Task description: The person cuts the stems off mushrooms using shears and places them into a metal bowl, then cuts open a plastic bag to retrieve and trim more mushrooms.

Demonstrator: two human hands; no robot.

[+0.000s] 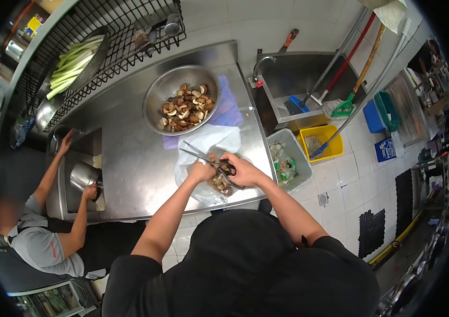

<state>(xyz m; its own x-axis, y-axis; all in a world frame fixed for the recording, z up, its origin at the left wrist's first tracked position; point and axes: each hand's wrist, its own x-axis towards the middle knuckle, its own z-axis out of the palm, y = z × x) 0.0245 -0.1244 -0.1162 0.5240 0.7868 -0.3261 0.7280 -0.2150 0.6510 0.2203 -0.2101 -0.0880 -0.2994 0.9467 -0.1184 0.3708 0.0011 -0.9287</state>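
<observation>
My right hand (242, 170) is closed around the black handles of a pair of scissors (197, 153), whose blades point left and away from me. Close beside it, my left hand (201, 172) is closed too, its fingers by the scissors; what they hold is hidden. Below both hands lies a clear plastic bag (188, 182) with brown mushrooms (220, 185) in it. Just beyond, a white plastic sheet or bag (219, 138) is spread on the counter. Farther back stands a steel colander (153, 100) of cut mushrooms (186, 107), on a purple cloth (228, 103).
At the left, a co-worker (50, 243) handles a steel pot (83, 175) in a sink. Green stalks (76, 66) fill a colander on the wire rack (124, 31). To my right are a grey waste bin (301, 177), a yellow bucket (335, 142) and a mop sink (309, 68) with long-handled tools.
</observation>
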